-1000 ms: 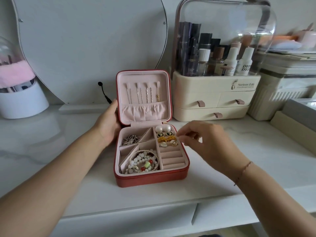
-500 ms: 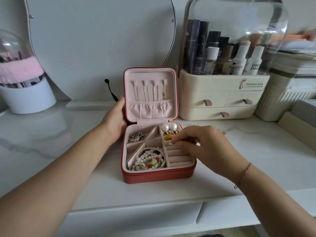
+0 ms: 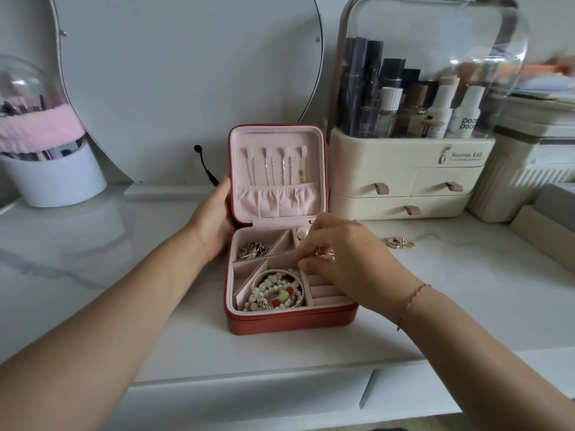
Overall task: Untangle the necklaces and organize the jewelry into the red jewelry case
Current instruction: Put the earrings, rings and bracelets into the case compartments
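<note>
Hands: left hand [image 3: 214, 223] grips red jewelry case [image 3: 289, 320] by its left edge, right hand [image 3: 351, 259] pinches gold piece [image 3: 324, 252] inside.

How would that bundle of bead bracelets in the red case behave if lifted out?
The bead bracelets would probably droop, being strung beads coiled loosely. Several strands overlap, so they may lift together or snag. Their round beads look smooth, likely slippery.

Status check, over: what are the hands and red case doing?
Left hand steadies open red jewelry case at its left side. Right hand pinches gold earrings in the right compartment. Loose rose-gold pieces on the tabletop, outside the case.
</note>
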